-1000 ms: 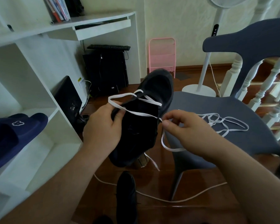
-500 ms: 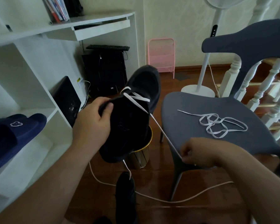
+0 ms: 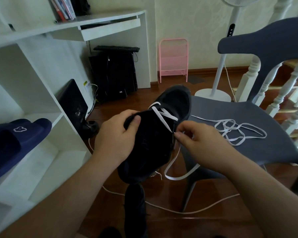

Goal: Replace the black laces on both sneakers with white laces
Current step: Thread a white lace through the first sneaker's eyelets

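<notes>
Single head-worn wide-angle view, aimed forward and down. Close on both forearms and the sneaker (image 3: 155,143); chair (image 3: 248,131) right, shelving (image 3: 33,100) left.

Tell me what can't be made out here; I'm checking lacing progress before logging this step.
- Head view: the held sneaker's upper eyelets are lost in dark fabric and partly covered by the left hand.
- Whether the white lace tip has entered an eyelet: hidden behind the right hand's pinching fingers.
- The second sneaker on the floor: cut off by the bottom edge, its lacing too dark to tell.
</notes>
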The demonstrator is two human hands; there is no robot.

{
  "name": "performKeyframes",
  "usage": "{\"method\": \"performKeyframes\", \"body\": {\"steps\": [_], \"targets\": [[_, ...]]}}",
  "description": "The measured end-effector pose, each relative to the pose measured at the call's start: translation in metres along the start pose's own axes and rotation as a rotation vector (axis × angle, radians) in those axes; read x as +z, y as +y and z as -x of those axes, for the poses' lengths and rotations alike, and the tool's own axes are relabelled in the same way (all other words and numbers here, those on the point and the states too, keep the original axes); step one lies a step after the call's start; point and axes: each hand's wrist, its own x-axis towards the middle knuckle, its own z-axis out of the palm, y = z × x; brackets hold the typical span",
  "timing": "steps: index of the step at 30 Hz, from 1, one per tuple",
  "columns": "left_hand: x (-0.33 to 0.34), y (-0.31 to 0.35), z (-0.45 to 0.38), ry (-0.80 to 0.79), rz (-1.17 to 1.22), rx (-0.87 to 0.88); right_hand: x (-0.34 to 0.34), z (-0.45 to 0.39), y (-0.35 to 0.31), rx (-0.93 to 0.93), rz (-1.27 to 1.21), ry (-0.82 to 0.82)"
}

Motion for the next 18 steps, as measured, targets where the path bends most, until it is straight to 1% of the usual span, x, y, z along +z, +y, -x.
{"method": "performKeyframes", "body": {"steps": [2, 3, 5, 6, 8, 10, 13, 16, 18], "targets": [[0.001, 0.004, 0.0, -0.028, 0.099, -0.068, -0.001, 0.001, 0.002, -0.015, 0.05, -0.039], [0.001, 0.007, -0.001, -0.055, 0.196, -0.132, -0.001, 0.001, 0.003, -0.022, 0.086, -0.065], [-0.002, 0.012, -0.003, -0.125, 0.426, -0.316, -0.005, 0.001, 0.006, -0.026, 0.144, -0.108], [-0.003, 0.015, -0.004, -0.164, 0.513, -0.405, -0.008, 0.001, 0.006, -0.027, 0.136, -0.121], [-0.006, 0.018, -0.008, -0.212, 0.616, -0.522, -0.014, 0.0, 0.007, -0.009, 0.067, -0.115], [-0.007, 0.019, -0.011, -0.234, 0.662, -0.541, -0.023, 0.0, 0.007, 0.044, -0.025, -0.059], [-0.012, 0.017, -0.014, -0.304, 0.674, -0.517, -0.035, -0.001, 0.004, 0.07, -0.132, 0.112], [-0.014, 0.016, -0.009, -0.349, 0.699, -0.482, -0.043, 0.002, -0.007, -0.027, -0.229, 0.228], [-0.011, 0.019, -0.007, -0.349, 0.683, -0.496, -0.044, 0.005, -0.016, -0.123, -0.239, 0.275]]}}
